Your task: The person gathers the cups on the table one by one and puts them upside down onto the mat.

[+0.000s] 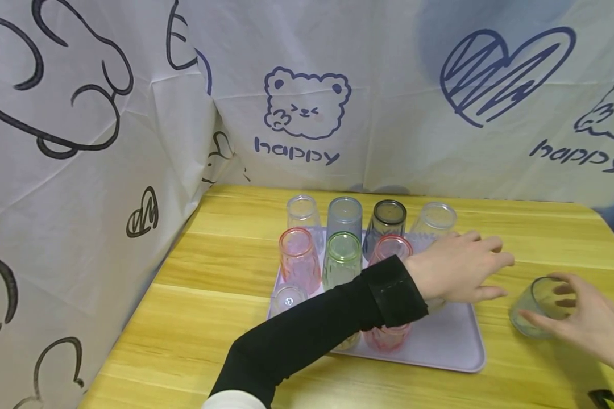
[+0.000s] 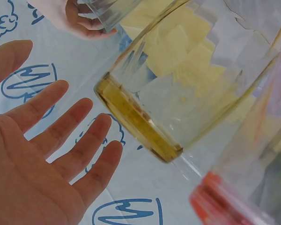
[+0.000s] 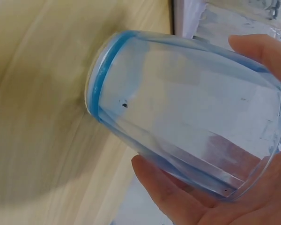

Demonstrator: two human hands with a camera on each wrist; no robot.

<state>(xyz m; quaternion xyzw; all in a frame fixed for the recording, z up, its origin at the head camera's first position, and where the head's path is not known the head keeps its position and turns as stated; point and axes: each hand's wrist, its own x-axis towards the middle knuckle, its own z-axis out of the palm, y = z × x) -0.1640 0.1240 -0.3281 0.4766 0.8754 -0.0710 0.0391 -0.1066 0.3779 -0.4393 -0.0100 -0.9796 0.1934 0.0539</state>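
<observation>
My right hand (image 1: pixel 590 318) grips a pale blue ribbed glass (image 1: pixel 529 315) on the wooden table, right of the lilac tray (image 1: pixel 450 341). In the right wrist view, its thumb and fingers lie on opposite sides of this glass (image 3: pixel 187 108), and the blue-edged base meets the tabletop. My left hand (image 1: pixel 460 267) hovers over the tray's right side, fingers spread, holding nothing. Beside those fingers in the left wrist view is a glass with an amber base (image 2: pixel 178 89). The left forearm hides part of the tray and its glasses.
Rows of glasses crowd the tray, including a pink glass (image 1: pixel 299 261), a green glass (image 1: pixel 343 264), a dark grey glass (image 1: pixel 386 227) and a blue glass (image 1: pixel 344 218). Another pink glass (image 1: pixel 389 338) sits near the tray's front edge. A printed white cloth (image 1: pixel 389 142) hangs behind the table.
</observation>
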